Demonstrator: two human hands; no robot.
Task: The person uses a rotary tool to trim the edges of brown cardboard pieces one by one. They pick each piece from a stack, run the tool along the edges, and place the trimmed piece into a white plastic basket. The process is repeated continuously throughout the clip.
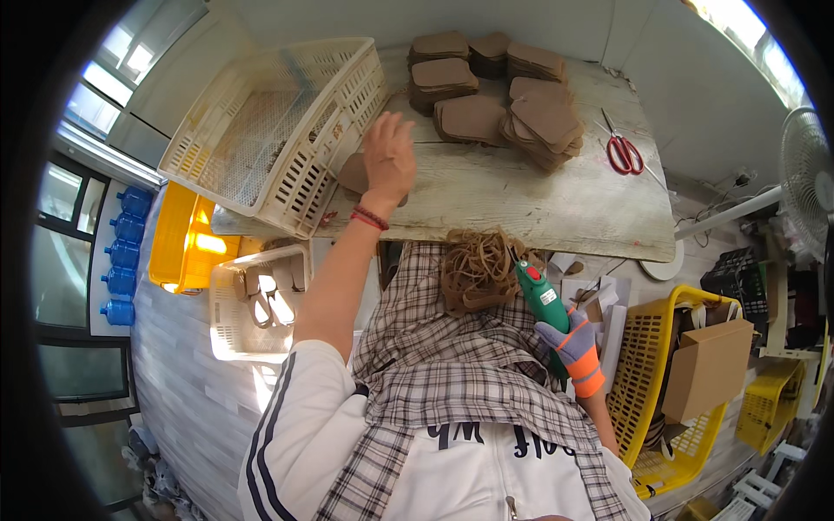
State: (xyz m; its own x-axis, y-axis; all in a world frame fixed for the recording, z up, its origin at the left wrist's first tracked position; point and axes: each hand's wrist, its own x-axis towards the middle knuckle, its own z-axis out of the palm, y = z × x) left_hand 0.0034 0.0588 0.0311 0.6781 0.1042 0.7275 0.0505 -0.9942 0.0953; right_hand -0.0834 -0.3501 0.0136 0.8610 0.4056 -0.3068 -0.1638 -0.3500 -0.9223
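Reaching forward, our left hand lies open and flat, fingers spread, on a single brown piece at the near left of the table, just beside the white crate; it presses on the piece, not gripping it. Our right hand, gloved in grey and orange, is closed round a green glue gun, held low over the lap with its nozzle pointing up toward the tangle of rubber bands on the checked cloth. We judge the gun to be the main risk: if it is hot, its tip sits close to the bands and the cloth, and a drip or a touch could melt or scorch them while our eyes are on the left hand. The piece lies near the table's edge, so a careless drag could send it off onto the basket below. The stacks of brown pieces farther back lean unevenly, and a knock could topple them toward the scissors. The crate overhangs the table's left edge and could tip if pushed.
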